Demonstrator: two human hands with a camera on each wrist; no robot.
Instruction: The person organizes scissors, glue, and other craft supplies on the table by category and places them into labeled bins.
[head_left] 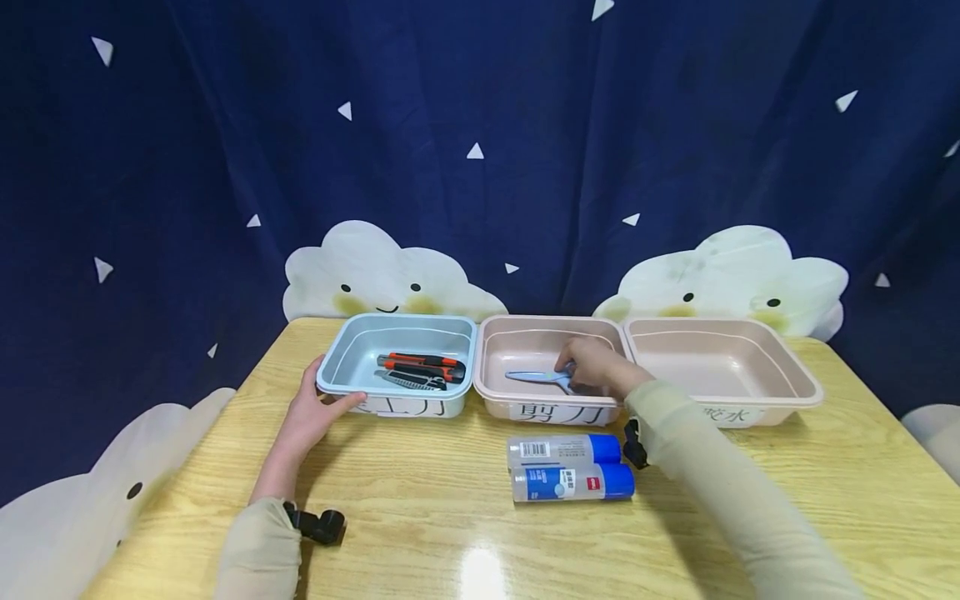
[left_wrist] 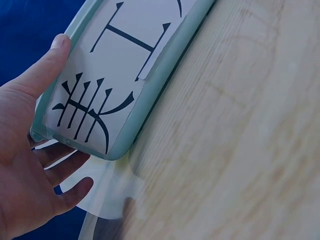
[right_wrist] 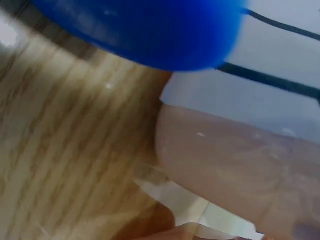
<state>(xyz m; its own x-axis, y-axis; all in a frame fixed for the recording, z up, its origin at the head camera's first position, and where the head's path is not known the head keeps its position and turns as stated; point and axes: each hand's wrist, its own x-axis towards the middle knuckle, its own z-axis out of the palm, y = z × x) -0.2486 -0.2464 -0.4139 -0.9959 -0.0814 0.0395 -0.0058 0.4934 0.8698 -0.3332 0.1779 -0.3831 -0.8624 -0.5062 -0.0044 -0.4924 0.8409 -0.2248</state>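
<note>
My left hand grips the front left corner of a light blue bin, its thumb over the rim and its fingers along the side. In the left wrist view, that hand holds the labelled bin. Inside the bin lie several box cutters, some orange and black. My right hand reaches into the middle pinkish bin and holds light blue scissors by the handles, blades pointing left. Its fingertips are partly hidden. The right wrist view shows the bin wall, not the grip.
Two glue bottles with blue caps lie side by side before the middle bin. Another pinkish bin stands at the right, its rim against the middle one. Paper labels mark the bin fronts. A dark blue curtain hangs behind the wooden table.
</note>
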